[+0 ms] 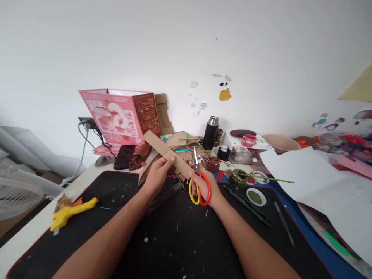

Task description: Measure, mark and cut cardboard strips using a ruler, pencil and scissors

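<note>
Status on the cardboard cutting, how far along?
Done: cut cardboard scraps piled behind, crumbs on the mat. In hand: left hand holds a long strip, right hand holds scissors beside its end. Left: the strip looks uncut, blades not yet in it.

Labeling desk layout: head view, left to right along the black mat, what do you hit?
Hot glue gun, left hand holding cardboard strip, scissors in right hand, green paint dish, white paper sheet.
</note>
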Tool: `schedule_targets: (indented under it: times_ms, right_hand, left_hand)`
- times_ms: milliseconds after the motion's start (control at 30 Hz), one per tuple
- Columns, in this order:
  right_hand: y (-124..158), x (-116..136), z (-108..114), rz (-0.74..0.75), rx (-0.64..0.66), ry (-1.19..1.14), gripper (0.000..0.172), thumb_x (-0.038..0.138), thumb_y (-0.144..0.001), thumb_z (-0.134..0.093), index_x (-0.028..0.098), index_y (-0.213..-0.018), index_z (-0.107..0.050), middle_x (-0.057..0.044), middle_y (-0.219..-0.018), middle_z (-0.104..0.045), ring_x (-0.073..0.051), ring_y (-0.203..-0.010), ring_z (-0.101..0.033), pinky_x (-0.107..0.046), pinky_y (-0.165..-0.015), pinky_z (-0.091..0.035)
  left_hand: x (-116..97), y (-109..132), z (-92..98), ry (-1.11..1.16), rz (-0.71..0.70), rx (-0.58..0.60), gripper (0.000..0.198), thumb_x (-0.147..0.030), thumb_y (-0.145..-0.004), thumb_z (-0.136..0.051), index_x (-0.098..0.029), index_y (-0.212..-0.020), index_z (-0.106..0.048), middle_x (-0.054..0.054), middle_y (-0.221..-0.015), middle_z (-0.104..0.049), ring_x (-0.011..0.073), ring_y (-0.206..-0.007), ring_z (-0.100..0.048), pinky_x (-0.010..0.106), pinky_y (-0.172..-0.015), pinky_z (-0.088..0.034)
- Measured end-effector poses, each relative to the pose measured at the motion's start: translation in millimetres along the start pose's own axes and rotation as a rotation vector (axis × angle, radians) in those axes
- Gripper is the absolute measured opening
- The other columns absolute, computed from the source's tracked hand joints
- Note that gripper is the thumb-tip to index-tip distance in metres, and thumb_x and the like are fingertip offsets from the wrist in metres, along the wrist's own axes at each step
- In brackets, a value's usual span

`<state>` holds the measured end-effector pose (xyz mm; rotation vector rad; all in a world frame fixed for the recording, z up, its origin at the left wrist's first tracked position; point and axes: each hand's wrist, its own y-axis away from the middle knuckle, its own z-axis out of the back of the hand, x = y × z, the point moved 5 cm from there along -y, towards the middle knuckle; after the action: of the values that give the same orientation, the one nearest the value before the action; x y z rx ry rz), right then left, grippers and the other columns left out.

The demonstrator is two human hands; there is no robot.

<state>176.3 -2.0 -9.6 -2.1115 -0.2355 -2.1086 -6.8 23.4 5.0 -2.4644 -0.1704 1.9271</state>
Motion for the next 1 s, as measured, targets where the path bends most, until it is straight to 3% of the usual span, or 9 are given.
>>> schedule_targets:
  times_ms: [200,433,733,1000]
  right_hand:
    - [-1,-9,-4,0.019,0.049,-0.010,0.042,0.062,-0.087,-0.075,0.026,-0.080,-0.053,0.007,-0.046,-0.056,-0.016,-0.040,-0.056,-0.026,-0.046,-0.048]
    - [-1,-10,-1,0.017,0.033,0.007,0.042,0.060,-0.086,-0.077,0.025,-0.079,-0.056,0.006,-0.047,-0.059,-0.015,-0.039,-0.055,-0.025,-0.045,-0.047]
    - [-6,-14,9,0.028,-0.114,-0.244,0.047,0.060,-0.081,-0.082,0.024,-0.072,-0.054,0.006,-0.045,-0.054,-0.012,-0.036,-0.050,-0.023,-0.040,-0.043]
    - [-14,-9,29,0.046,-0.250,-0.323,0.053,0.064,-0.077,-0.083,0.025,-0.068,-0.048,0.007,-0.042,-0.048,-0.010,-0.034,-0.042,-0.022,-0.036,-0.036]
  left_hand:
    - [-4,-5,8.6,-0.015,-0.039,-0.048,0.058,-0.074,-0.072,-0.085,-0.020,-0.072,-0.062,-0.001,-0.056,-0.061,0.0150,-0.048,-0.057,0.026,-0.048,-0.045]
    - [-11,-17,30.0,0.009,-0.073,-0.142,0.060,-0.073,-0.069,-0.085,-0.023,-0.071,-0.052,-0.006,-0.051,-0.052,0.0108,-0.046,-0.050,0.022,-0.046,-0.036]
    - [-4,-14,23.8,-0.110,-0.012,-0.031,0.055,-0.069,-0.079,-0.079,-0.021,-0.062,-0.057,-0.002,-0.045,-0.054,0.0111,-0.038,-0.046,0.023,-0.040,-0.032]
    - [-3,-10,16.9,-0.110,0.040,0.085,0.046,-0.057,-0.076,-0.085,-0.020,-0.058,-0.064,0.005,-0.053,-0.063,0.0154,-0.044,-0.054,0.027,-0.044,-0.037]
